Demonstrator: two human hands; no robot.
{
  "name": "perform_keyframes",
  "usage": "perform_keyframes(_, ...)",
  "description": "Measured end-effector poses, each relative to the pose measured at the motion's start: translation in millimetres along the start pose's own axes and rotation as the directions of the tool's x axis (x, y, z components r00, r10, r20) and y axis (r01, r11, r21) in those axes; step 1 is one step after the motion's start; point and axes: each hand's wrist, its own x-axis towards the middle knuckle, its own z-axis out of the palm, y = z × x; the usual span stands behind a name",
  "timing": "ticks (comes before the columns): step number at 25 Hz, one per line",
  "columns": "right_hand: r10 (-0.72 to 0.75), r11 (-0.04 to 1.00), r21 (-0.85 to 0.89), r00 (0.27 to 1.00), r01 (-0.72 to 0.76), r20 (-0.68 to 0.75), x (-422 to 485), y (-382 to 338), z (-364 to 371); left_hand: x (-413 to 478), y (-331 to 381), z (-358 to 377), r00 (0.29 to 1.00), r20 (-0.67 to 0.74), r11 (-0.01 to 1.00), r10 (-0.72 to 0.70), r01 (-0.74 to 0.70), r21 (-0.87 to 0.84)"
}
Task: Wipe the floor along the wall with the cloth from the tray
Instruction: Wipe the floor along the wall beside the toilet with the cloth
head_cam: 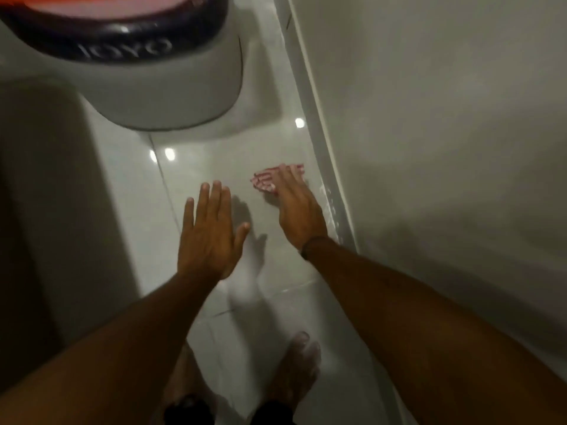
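A red-and-white striped cloth (267, 179) lies on the glossy white tiled floor (214, 154), close to the foot of the wall (429, 148) on the right. My right hand (299, 210) presses flat on the cloth, and its fingers hide the cloth's near part. My left hand (210, 231) hovers over the floor to the left of it, palm down, fingers spread, holding nothing. A wet streak runs along the white skirting (331, 191) beside my right hand.
A large grey bin (171, 93) with a black rim and red top stands on the floor ahead, upper left. A dark shadowed surface (46, 210) fills the left side. My bare feet (302, 363) stand at the bottom.
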Motion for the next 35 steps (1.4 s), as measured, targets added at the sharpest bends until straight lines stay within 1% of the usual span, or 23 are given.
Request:
perform_keyframes(2, -0.016, 0.998, -0.057, 0.998, 0.013, -0.053, 16.2, 36.9, 44.0, 17.1, -11.9, 49.1, 0.999, 0.042, 0.999, -0.032, 0.034, -0.039)
perform_keyframes(4, -0.030, 0.996, -0.088, 0.993, 0.020, -0.111, 28.3, 69.9, 76.9, 24.8, -20.6, 92.0, 0.998, 0.022, 0.996, -0.058, 0.059, -0.064)
perform_keyframes(6, -0.059, 0.993, -0.114, 0.985, 0.041, -0.165, 36.0, 87.5, 90.0, 25.1, -23.5, 118.5, 0.995, -0.084, 0.998, -0.051, 0.048, -0.028)
perform_keyframes(8, -0.020, 0.993, -0.114, 0.977, -0.005, -0.213, 36.5, 94.0, 98.0, 24.7, -26.4, 134.3, 0.983, -0.176, 0.999, -0.045, 0.049, 0.017)
perform_keyframes(10, 0.046, 0.992, -0.105, 0.969, -0.073, -0.242, 29.3, 99.1, 97.0, 24.6, -27.5, 136.0, 0.977, -0.210, 1.000, -0.026, 0.029, 0.008)
perform_keyframes(11, 0.054, 0.993, -0.092, 0.968, -0.079, -0.245, 23.0, 104.5, 94.7, 24.1, -27.3, 134.7, 0.976, -0.218, 1.000, -0.018, 0.019, 0.006)
perform_keyframes(13, 0.026, 0.995, -0.083, 0.971, -0.046, -0.236, 8.8, 113.9, 90.7, 24.2, -28.0, 132.2, 0.973, -0.228, 1.000, -0.024, 0.025, 0.002)
perform_keyframes(15, 0.014, 0.993, -0.109, 0.975, -0.039, -0.221, -9.3, 117.6, 91.4, 23.8, -28.0, 132.0, 0.973, -0.231, 1.000, -0.025, 0.025, -0.002)
perform_keyframes(17, 0.018, 0.990, -0.131, 0.972, -0.050, -0.235, -30.1, 118.1, 93.2, 23.0, -27.5, 132.5, 0.970, -0.241, 1.000, -0.017, 0.016, -0.006)
perform_keyframes(21, 0.044, 0.984, -0.157, 0.968, -0.084, -0.247, -87.2, 127.5, 95.9, 23.5, -28.4, 131.1, 0.968, -0.251, 1.000, -0.004, 0.002, -0.007)
perform_keyframes(23, 0.064, 0.984, -0.143, 0.966, -0.102, -0.250, -121.1, 131.8, 99.3, 22.8, -27.1, 130.5, 0.970, -0.244, 1.000, -0.007, 0.004, -0.012)
perform_keyframes(27, 0.109, 0.978, -0.154, 0.974, -0.141, -0.200, -169.7, 137.9, 105.2, 22.9, -26.6, 129.7, 0.971, -0.239, 1.000, -0.009, 0.006, -0.012)
perform_keyframes(31, 0.112, 0.978, -0.153, 0.976, -0.142, -0.189, -171.7, 140.6, 107.9, 22.1, -26.7, 131.1, 0.967, -0.253, 1.000, -0.004, 0.006, 0.006)
perform_keyframes(35, 0.061, 0.980, -0.175, 0.979, -0.096, -0.195, -134.6, 134.7, 101.1, 23.2, -25.6, 131.6, 0.964, -0.265, 1.000, -0.004, 0.000, -0.015)
